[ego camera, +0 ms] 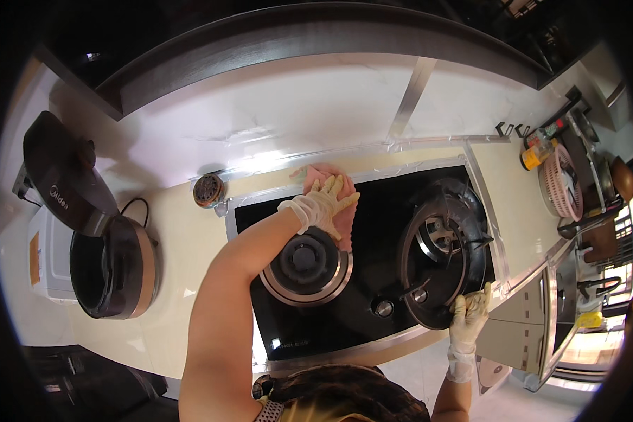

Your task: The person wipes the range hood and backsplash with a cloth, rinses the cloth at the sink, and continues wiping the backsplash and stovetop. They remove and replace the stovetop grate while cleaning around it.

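Note:
My left hand (327, 208), in a pale translucent glove, lies on a pink cloth (346, 232) with its fingers spread. It presses the cloth on the black glass gas hob (377, 248), behind the left burner (307, 261). My right hand (469, 311), gloved likewise, holds the near rim of a black pan-support ring (475, 264). The ring is tilted over the right burner (443, 236), and its near part overlaps one of the two control knobs (384, 308).
An open-lidded Midea cooker (113, 269) stands left on the cream counter (184, 253). A round patterned container (209, 190) sits by the hob's back left corner. At right are a pink basket (560, 182) and a yellow-labelled bottle (535, 155). A dark cabinet edge (316, 34) overhangs the back.

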`<state>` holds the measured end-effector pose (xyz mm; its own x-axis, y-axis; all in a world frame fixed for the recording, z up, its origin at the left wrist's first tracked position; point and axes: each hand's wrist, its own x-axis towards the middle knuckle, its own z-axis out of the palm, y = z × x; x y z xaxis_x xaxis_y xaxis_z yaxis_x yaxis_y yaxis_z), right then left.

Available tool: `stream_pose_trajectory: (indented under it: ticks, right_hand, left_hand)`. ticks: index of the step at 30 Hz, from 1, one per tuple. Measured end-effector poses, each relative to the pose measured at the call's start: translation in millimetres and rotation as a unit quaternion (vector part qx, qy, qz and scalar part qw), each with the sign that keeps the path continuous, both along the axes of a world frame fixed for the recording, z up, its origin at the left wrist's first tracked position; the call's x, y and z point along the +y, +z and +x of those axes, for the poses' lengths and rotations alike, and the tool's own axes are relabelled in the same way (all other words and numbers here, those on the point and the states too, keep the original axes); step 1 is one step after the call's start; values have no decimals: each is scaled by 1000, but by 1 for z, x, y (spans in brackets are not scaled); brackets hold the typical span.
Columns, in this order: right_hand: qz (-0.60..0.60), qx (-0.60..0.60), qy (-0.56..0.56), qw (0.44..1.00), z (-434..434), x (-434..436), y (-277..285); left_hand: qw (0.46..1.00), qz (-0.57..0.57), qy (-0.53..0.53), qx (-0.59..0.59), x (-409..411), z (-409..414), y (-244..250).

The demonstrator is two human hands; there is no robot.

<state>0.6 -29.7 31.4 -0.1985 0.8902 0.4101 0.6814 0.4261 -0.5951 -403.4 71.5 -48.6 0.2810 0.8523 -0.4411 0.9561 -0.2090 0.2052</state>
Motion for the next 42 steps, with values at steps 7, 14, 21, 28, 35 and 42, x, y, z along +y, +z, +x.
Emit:
stream_pose_trajectory:
  ticks: [7,14,21,28,35,42]
  right_hand:
    - [24,-26,18,999,-18,12,-1]
    - [-6,21,-19,1000,-29,15,-5]
    - [5,5,34,999,-42,7,1]
    - [37,-3,74,997,-39,-18,17]
    - [61,-25,87,994,-23,-43,26]
    - [55,-20,82,995,-6,-56,24]
  left_hand:
    - [994,31,-47,-95,1,-30,-17]
    - [998,45,7,-37,-35,-70,-15]
    - [991,100,73,42,-102,-86,-30]
    - [968,130,211,29,-166,-80,-45]
    - [952,162,257,39,-237,-38,-49]
    - [942,220,254,4,-296,24,-56]
